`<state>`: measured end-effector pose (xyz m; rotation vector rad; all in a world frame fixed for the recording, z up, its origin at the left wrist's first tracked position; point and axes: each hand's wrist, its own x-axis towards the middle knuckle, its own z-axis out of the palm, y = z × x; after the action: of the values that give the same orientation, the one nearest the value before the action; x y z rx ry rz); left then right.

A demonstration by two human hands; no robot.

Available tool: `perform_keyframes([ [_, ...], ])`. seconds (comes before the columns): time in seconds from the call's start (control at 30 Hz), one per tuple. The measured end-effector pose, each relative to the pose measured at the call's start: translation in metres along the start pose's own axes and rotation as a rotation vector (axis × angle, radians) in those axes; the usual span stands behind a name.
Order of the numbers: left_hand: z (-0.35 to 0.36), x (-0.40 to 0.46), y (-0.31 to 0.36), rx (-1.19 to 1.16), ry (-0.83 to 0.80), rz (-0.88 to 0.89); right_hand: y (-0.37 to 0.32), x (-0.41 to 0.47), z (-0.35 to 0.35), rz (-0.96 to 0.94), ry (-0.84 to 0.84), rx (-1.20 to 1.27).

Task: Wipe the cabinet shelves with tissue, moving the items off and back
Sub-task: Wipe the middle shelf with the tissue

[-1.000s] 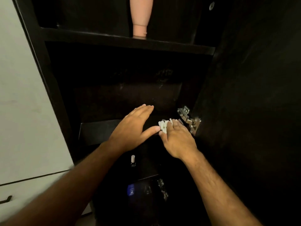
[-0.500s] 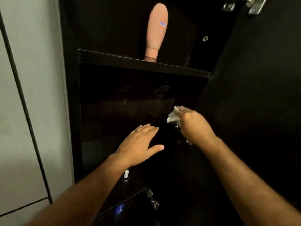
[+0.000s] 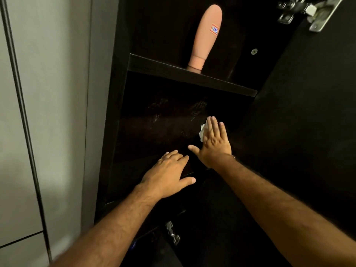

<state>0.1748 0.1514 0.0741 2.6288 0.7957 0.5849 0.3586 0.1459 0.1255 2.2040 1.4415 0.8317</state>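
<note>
Tissue (image 3: 201,132), white and crumpled, lies under your right hand (image 3: 212,143) at about 3 o'clock in the middle compartment of the dark cabinet (image 3: 115,112); only a small edge of it shows past the fingers (image 3: 212,126). Your right hand is spread flat, fingers straight and together, thumb out toward 9 o'clock, pressing the tissue against a dark surface deep in the compartment; whether that surface is the shelf floor or the back panel cannot be told. Your left hand (image 3: 169,174) rests nearer to you, at about 6 o'clock from the right one, fingers relaxed and extended, holding nothing, on or just over the front of the shelf. The middle compartment holds no items where you are wiping, so it appears to have been emptied for cleaning, and pale smears (image 3: 196,110) toward 12 o'clock suggest that wiping here is unfinished. The upper shelf (image 3: 192,78) at 12 o'clock carries a pink bottle (image 3: 207,35), standing cap-down; judged from this, that shelf has yet to be cleared and wiped, or its item is already back. At 6 o'clock the lower compartment is too dark to read.
</note>
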Motion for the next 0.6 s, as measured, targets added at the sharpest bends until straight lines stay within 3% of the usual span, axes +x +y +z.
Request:
perform_keyframes([
  [0.13, -0.001, -0.001, 0.0, -0.01, -0.01, -0.009, -0.006, -0.006, 0.007, -0.023, -0.011, 0.024],
  [0.33, -0.002, -0.001, 0.0, -0.027, -0.004, -0.012, 0.015, -0.009, -0.001, -0.21, 0.164, 0.188],
  [0.6, -0.003, -0.002, 0.0, -0.056, 0.005, -0.027, 0.026, 0.0, -0.02, -0.11, 0.308, 0.083],
])
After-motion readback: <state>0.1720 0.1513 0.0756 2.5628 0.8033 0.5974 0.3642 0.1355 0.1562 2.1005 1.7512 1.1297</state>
